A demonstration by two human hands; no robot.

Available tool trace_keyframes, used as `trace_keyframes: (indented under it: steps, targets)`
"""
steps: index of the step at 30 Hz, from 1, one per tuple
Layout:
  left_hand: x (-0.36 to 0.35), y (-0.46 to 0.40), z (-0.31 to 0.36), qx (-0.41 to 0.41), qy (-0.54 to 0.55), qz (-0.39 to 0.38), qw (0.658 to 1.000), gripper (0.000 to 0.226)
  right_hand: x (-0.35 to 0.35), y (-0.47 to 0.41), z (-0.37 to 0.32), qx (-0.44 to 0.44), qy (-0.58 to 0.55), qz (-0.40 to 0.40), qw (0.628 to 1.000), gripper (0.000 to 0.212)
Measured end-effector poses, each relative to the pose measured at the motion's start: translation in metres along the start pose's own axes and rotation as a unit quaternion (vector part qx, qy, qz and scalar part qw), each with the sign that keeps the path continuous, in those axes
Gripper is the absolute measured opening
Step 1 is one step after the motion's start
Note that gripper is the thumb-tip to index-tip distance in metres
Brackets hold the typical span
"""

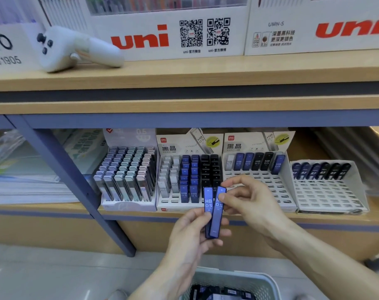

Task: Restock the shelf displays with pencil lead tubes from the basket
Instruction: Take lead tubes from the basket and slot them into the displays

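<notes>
My left hand [189, 232] reaches up from below, fingers curled in a grip. My right hand [247, 202] comes in from the right, thumb and forefinger pinching, other fingers loosely spread.

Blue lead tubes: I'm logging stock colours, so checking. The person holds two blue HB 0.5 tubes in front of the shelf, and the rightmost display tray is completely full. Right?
Not quite. The head view shows the rightmost display tray nearly empty, with a single back row of tubes. The left hand and right hand do hold two blue HB 0.5 tubes in front of the shelf.
</notes>
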State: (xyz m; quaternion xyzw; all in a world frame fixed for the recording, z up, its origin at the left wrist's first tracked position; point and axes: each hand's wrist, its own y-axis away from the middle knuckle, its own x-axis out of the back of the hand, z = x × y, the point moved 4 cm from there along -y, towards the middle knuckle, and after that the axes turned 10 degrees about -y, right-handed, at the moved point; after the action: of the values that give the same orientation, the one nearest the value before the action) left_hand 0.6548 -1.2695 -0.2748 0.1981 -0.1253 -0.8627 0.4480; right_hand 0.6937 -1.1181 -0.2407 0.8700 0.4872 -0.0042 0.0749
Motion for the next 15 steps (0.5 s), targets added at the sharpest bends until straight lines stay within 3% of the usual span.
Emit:
trace_keyframes:
  steps: [7, 15]
  targets:
    - [-0.001, -0.003, -0.004, -0.003, -0.028, 0.024, 0.999, 0.02, 0.014, -0.004, 0.0, 0.017, 0.033, 0.055, 0.998, 0.02]
    - [0.013, -0.003, -0.002, -0.001, -0.017, 0.115, 0.993, 0.012, 0.021, -0.01, -0.011, 0.136, 0.14, 0.138, 0.971, 0.025]
